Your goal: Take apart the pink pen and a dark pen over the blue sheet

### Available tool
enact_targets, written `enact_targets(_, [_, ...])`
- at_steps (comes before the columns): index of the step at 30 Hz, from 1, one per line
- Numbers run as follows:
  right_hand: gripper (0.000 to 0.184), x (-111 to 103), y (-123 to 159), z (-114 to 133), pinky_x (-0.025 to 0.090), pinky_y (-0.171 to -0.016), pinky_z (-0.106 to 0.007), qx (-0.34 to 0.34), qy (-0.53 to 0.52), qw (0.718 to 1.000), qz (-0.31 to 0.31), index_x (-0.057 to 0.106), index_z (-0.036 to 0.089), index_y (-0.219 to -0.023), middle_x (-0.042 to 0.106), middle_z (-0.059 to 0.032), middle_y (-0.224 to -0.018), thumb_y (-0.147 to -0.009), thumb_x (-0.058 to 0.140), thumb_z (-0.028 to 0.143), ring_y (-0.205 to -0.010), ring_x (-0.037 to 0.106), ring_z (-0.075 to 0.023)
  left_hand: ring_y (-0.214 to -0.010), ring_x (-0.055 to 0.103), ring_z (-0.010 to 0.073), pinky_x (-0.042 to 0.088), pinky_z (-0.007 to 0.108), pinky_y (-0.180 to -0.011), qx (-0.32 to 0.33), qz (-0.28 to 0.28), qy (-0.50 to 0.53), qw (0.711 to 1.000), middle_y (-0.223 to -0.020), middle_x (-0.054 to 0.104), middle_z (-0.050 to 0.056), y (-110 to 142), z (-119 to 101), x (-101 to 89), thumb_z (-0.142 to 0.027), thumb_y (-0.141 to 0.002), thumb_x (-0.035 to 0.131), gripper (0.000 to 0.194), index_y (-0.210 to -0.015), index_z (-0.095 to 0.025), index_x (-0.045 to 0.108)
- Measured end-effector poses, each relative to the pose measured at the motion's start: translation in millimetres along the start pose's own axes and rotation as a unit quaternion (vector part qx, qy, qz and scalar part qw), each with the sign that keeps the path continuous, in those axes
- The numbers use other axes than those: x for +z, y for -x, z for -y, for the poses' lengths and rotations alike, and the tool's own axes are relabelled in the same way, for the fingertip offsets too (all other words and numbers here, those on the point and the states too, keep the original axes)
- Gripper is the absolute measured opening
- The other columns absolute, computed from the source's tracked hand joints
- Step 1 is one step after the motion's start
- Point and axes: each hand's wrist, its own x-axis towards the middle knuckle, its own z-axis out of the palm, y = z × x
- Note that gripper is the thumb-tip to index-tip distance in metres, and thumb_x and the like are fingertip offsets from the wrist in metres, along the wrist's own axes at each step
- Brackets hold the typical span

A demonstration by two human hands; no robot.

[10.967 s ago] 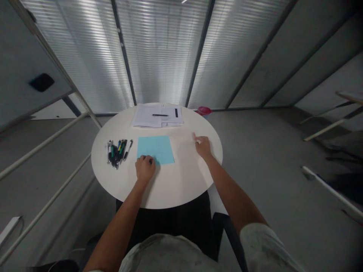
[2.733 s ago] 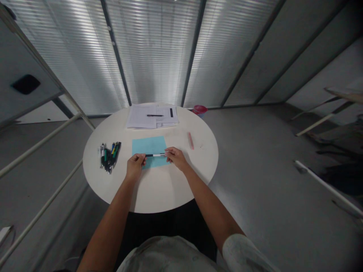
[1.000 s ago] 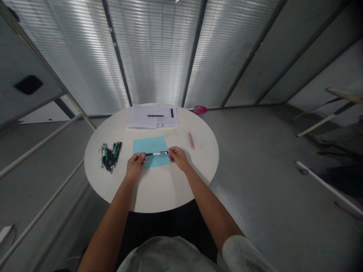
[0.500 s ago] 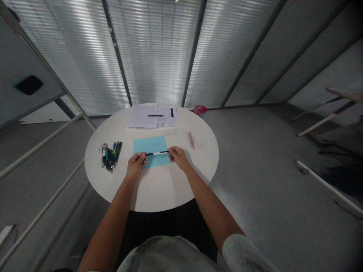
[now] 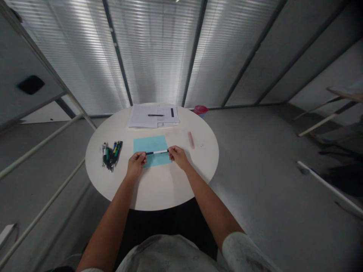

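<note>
A black and white pen point(image 5: 157, 152) lies level between my hands, above a light blue sheet of paper point(image 5: 151, 142). My left hand point(image 5: 137, 164) pinches its black left end. At the other end, the fingers of my right hand point(image 5: 177, 155) are closed on the tip. Left of my left hand sits a bunch of pens point(image 5: 111, 155), mostly black, with some green, blue and yellow among them. A thin pinkish stick-like object point(image 5: 191, 140) rests to the right, beyond my right hand; its kind is unclear.
The round white table point(image 5: 159, 196) carries stacked papers point(image 5: 141, 117) at its far side, with a dark pen point(image 5: 155, 115) on top. A pink bin point(image 5: 200, 109) stands on the floor behind the table. Metal rails point(image 5: 42, 147) run along the left.
The pen seems turned about its length: its middle shows more white and less black than before. Both hands keep their grip and have hardly moved.
</note>
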Motion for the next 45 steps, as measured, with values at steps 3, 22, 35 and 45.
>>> enact_targets(3, [0.038,0.1,0.1,0.5,0.037,-0.041,-0.02,0.001,-0.004,1.0,0.007,0.06,0.019,-0.077,0.06,0.0038,-0.058,-0.07,0.068,0.055,-0.045,0.051,-0.0083,-0.055,0.051,0.0074,0.037,0.022,-0.053,-0.004,-0.002,0.003,1.0,-0.069,0.062,0.002,-1.0,0.9,-0.9,-0.036,-0.063,0.085,0.035,-0.082,-0.012,0.067])
enact_targets(22, [0.04,0.6,0.2,0.4,0.038,-0.041,-0.02,-0.004,-0.031,0.999,0.005,0.06,0.019,-0.086,0.062,0.0028,-0.063,-0.072,0.066,0.056,-0.047,0.055,-0.0091,-0.056,0.051,0.0072,0.038,0.022,-0.054,-0.007,0.01,0.013,1.0,-0.066,0.059,0.001,1.8,-4.0,0.9,-0.035,-0.062,0.085,0.035,-0.08,-0.012,0.067])
enact_targets(35, [0.036,0.7,1.2,-3.2,0.04,-0.044,-0.021,-0.027,-0.013,1.0,0.009,0.063,0.019,-0.087,0.06,0.0047,-0.056,-0.065,0.073,0.044,-0.046,0.052,-0.009,-0.054,0.051,0.0061,0.038,0.02,-0.052,-0.007,0.009,0.036,0.999,-0.066,0.06,0.0,-0.5,-1.8,-0.7,-0.032,-0.064,0.085,0.031,-0.078,-0.011,0.066])
enact_targets(45, [0.034,2.8,0.3,-3.7,0.037,-0.04,-0.02,-0.015,0.015,1.0,-0.005,0.06,0.019,-0.077,0.059,0.0032,-0.057,-0.075,0.061,0.052,-0.044,0.051,-0.0083,-0.055,0.052,0.0065,0.038,0.02,-0.052,-0.006,0.014,0.036,0.999,-0.067,0.061,0.001,-1.5,-0.3,-1.7,-0.031,-0.065,0.084,0.03,-0.08,-0.012,0.067])
